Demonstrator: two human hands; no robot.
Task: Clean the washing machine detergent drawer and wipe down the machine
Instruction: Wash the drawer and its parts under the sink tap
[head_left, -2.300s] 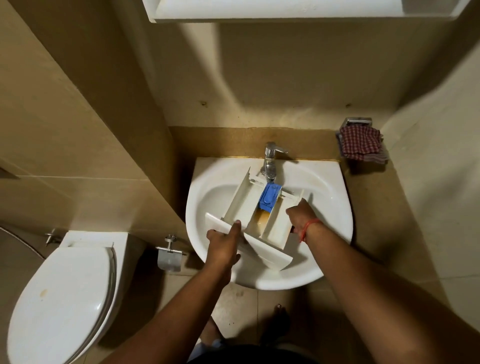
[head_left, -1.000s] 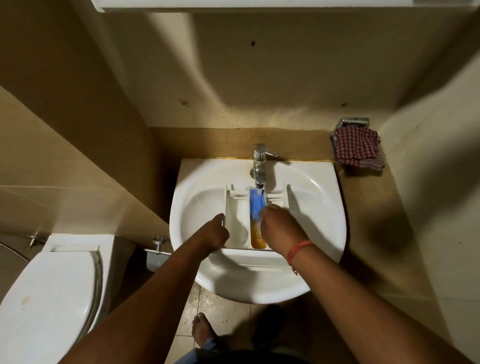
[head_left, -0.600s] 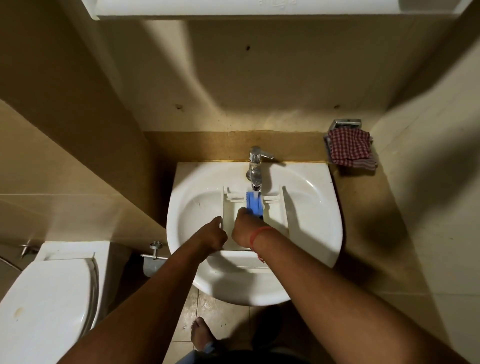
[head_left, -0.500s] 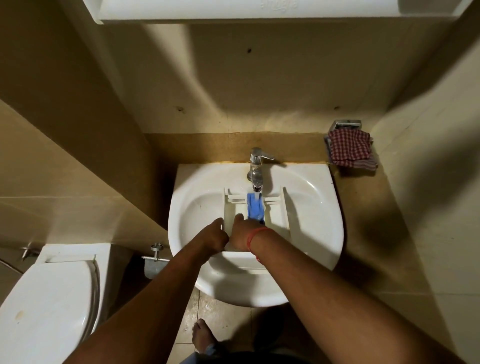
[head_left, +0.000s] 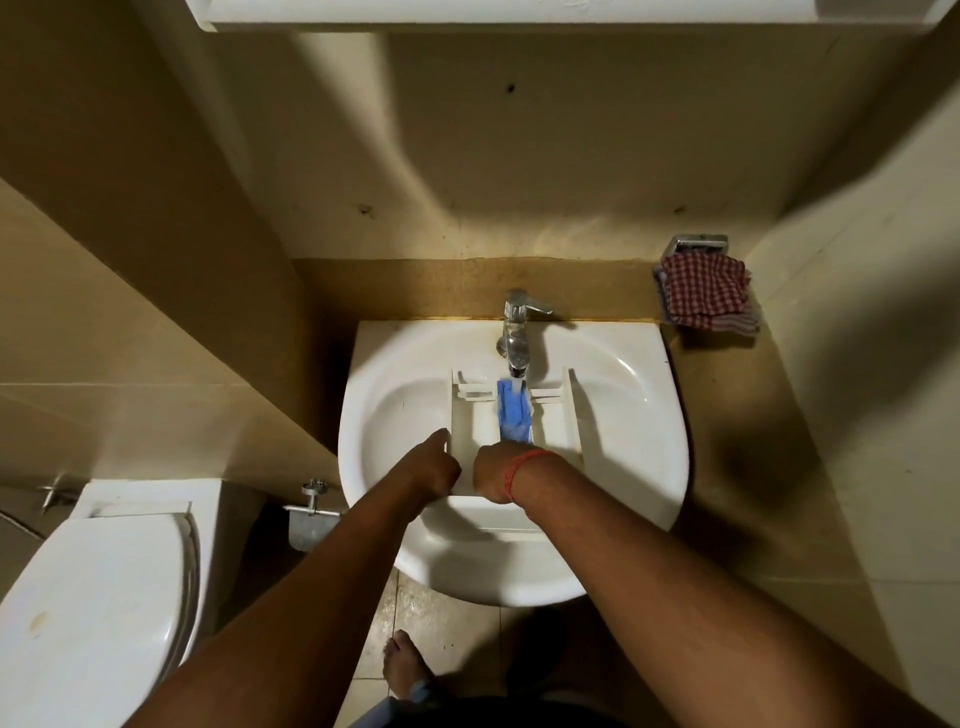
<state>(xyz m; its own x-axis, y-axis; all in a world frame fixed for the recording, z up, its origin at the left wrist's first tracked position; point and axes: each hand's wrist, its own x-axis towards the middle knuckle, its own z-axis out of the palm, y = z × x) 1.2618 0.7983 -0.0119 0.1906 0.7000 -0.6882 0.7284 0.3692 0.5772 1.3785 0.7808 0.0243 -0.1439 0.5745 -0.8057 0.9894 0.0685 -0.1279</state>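
In sink (head_left: 395, 415): 1 drawer (head_left: 558, 423) w/ 1 blue insert (head_left: 513, 413), left grip (head_left: 434, 467) clutching its side, right grip (head_left: 493, 470) unclear.

We stand in a small bathroom with beige tiled walls (head_left: 130, 291); a darker tan band (head_left: 395, 286) runs along the wall just behind a white ceramic sink (head_left: 395, 415), which carries a chrome tap (head_left: 517, 332); to the left we see a white toilet (head_left: 93, 597) with its lid down and a metal fitting (head_left: 310, 512) between it and the sink; a red checked cloth (head_left: 706, 297) hangs from a chrome holder (head_left: 698, 243) on the right; a white shelf edge (head_left: 519, 15) crosses the top; the floor tiles (head_left: 441, 613) look wet; light is dim, with heavy shadow at right.
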